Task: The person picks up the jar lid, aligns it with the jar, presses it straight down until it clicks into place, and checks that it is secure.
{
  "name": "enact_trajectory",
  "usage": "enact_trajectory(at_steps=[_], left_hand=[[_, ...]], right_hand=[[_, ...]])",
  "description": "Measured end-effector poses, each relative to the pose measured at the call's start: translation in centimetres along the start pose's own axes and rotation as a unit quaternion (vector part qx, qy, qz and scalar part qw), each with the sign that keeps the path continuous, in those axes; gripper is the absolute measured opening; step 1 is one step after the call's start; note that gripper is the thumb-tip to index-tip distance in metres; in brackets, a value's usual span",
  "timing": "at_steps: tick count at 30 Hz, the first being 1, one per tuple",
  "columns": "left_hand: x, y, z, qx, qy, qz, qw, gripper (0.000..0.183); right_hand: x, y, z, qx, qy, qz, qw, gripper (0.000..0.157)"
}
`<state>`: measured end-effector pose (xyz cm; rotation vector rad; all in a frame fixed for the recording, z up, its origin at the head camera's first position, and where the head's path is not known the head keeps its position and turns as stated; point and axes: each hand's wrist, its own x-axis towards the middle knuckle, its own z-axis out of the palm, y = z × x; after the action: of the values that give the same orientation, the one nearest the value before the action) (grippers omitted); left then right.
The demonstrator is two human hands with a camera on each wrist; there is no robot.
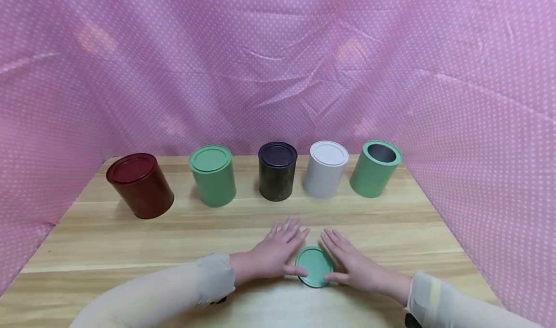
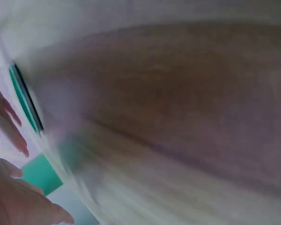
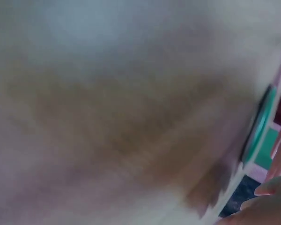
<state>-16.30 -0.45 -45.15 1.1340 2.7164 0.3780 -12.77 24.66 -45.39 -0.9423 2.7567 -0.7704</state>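
Observation:
A round green lid (image 1: 314,266) lies flat on the wooden table, between the two hands. To its left, the left hand (image 1: 275,252) has its fingers straight and spread, its thumb reaching to the lid's left edge. On the other side, the right hand (image 1: 351,264) holds its fingers straight, with the thumb at the lid's lower right edge. Neither hand curls round it. Edge-on, the lid (image 2: 25,98) appears in the left wrist view, and the right wrist view shows the lid (image 3: 260,124) beside the right hand (image 3: 267,206). Whether the thumbs press is unclear.
Across the back of the table (image 1: 130,243) stand a dark red can (image 1: 149,190), a lidded green can (image 1: 215,185), a black can (image 1: 276,182), a white can (image 1: 322,179) and a green can (image 1: 371,176) with an open top. Pink dotted cloth (image 1: 278,67) surrounds the table.

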Motion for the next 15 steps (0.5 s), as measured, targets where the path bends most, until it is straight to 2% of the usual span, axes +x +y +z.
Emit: enact_trajectory(at_steps=[8,15], left_hand=[[0.1,0.4,1.0,0.007,-0.048,0.005,0.9988,0.099],[0.1,0.6,1.2,0.01,-0.066,0.003,0.9977,0.098]], right_hand=[[-1.2,0.2,1.3,0.008,-0.022,0.014,1.0,0.093],[-1.4,0.1,1.3,0.013,-0.029,0.023,0.999,0.093]])
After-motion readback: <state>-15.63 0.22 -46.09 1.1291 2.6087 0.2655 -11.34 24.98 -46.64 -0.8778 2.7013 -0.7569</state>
